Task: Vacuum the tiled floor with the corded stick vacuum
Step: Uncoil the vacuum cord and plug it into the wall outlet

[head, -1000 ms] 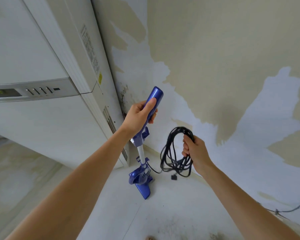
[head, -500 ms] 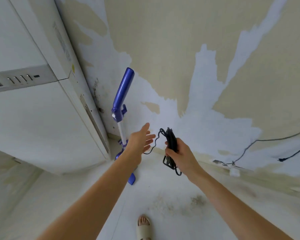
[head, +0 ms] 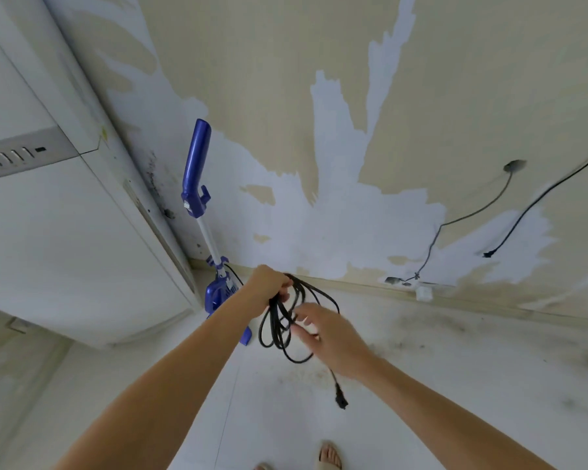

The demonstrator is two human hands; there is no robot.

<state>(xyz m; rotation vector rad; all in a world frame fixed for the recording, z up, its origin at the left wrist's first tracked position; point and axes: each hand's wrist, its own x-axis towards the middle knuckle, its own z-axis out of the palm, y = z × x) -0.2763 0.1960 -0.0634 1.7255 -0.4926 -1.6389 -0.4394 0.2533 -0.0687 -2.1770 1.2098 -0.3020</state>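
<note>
Left hand [head: 269, 288] grips the coiled black power cord [head: 280, 325], loops hanging below its fingers; right hand [head: 330, 335], fingers spread, touches the loops; blue stick vacuum [head: 197, 184] stands unheld.

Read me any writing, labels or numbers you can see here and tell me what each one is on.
None can be read.
Yellow sticker on the white appliance: too blurred.
Small white label on the vacuum: too small.
Grey control strip on the appliance: marks only, no legible text.
</note>
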